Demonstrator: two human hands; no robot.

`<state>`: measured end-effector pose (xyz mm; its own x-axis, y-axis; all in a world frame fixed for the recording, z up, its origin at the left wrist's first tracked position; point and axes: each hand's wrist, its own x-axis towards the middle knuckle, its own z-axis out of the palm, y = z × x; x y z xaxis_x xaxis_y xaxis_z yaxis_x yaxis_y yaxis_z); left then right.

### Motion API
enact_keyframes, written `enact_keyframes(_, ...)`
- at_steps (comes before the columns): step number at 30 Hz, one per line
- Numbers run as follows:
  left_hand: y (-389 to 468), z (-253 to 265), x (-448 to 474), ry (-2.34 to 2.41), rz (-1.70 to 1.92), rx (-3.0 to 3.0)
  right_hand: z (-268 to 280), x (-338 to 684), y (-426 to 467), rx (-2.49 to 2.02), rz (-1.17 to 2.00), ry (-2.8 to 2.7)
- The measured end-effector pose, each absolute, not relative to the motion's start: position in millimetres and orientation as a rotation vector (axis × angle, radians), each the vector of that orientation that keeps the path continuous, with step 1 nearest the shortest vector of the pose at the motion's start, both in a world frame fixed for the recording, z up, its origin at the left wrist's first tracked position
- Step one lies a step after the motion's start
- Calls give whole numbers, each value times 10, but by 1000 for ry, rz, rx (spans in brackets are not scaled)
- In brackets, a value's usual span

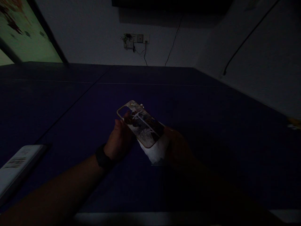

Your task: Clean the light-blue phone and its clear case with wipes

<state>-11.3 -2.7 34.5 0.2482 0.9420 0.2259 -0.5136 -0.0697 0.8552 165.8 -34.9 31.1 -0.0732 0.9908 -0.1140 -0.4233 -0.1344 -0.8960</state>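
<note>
From my distant seat I see a broad, dark purple-blue flat surface [94, 103], with a white oblong box [23, 163] at its left. I judge the step in hand a two-handed hold; the next move calls for steadiness. The right hand [176, 144], deep in shadow, and the left hand [119, 136], thumb up, grip opposite ends of a thin, rectangular, picture-printed phone case [144, 127], tilted above the surface, soft-looking white sheet [156, 150] beneath.

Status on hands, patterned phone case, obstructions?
Left hand at cutout end, right hand at opposite end. Patterned rectangular phone case held between them. Crumpled white material under near end.
</note>
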Motion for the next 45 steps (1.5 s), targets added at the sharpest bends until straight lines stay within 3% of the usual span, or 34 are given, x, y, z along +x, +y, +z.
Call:
enact_keyframes(5,-136,379,-130,363,989,539,223,1584,-402,-999,1756,-1022)
enact_keyframes(8,-114,363,-233,329,1012,442,305,1653,-397,-1180,1647,-1064)
enact_keyframes(16,-165,230,-100,372,860,431,488,1949,-362,-1427,590,-1126)
enact_keyframes(22,-227,161,-90,279,785,308,336,1795,-474,-785,82,-2260)
enact_keyframes(28,-210,136,-154,174,674,126,443,1711,-515,-478,43,-2790)
enact_keyframes(34,-242,131,-75,313,814,259,390,1749,-452,-775,-47,-2658)
enact_keyframes(40,-190,142,-133,226,714,280,421,1726,-509,-386,101,-2770)
enact_keyframes(45,-177,120,-99,324,864,365,398,1820,-445,-647,-21,-2623)
